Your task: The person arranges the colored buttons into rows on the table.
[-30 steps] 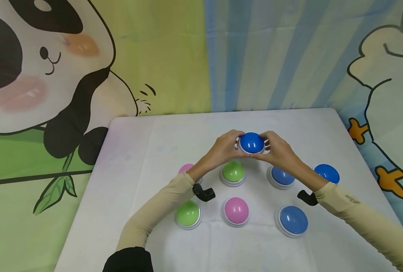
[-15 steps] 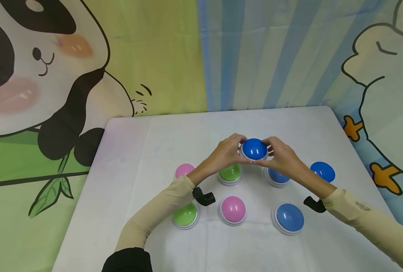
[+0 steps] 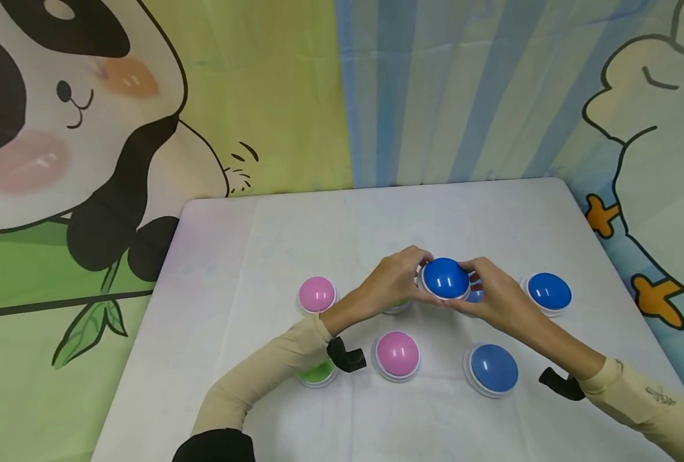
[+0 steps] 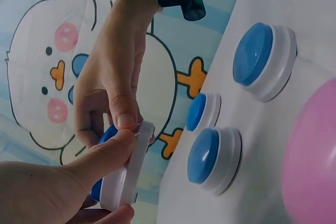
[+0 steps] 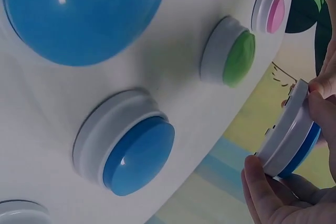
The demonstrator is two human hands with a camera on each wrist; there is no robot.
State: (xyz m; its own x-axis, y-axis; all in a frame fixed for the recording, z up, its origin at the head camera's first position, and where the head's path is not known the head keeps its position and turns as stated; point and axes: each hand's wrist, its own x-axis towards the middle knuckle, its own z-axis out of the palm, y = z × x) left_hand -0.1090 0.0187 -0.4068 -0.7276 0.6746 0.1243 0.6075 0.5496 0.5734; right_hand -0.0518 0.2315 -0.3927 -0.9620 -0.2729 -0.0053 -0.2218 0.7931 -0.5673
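Observation:
A push button (image 3: 446, 278) with a glossy blue dome and white round base is held up over the table between both hands. On its left side my left hand (image 3: 396, 282) grips the rim, thumb low and fingers on the far edge. From the right, my right hand (image 3: 498, 295) pinches the opposite rim the same way. In the left wrist view the held button (image 4: 137, 163) is tipped on edge, the thumbs meeting at its rim. Small dark marks show on the flat underside of the button (image 5: 287, 124) in the right wrist view.
Around the hands stand a pink button (image 3: 317, 294), another pink button (image 3: 398, 354), a blue button (image 3: 494, 367) and a far-right blue button (image 3: 550, 290). My left forearm partly covers a green button (image 3: 319, 375). A patterned cloth (image 3: 296, 96) hangs behind the white table (image 3: 296, 231).
Both hands have brought the held button nearer to me and slightly right, so it now overlaps a blue button on the table. The rear pink button has come into fuller view.

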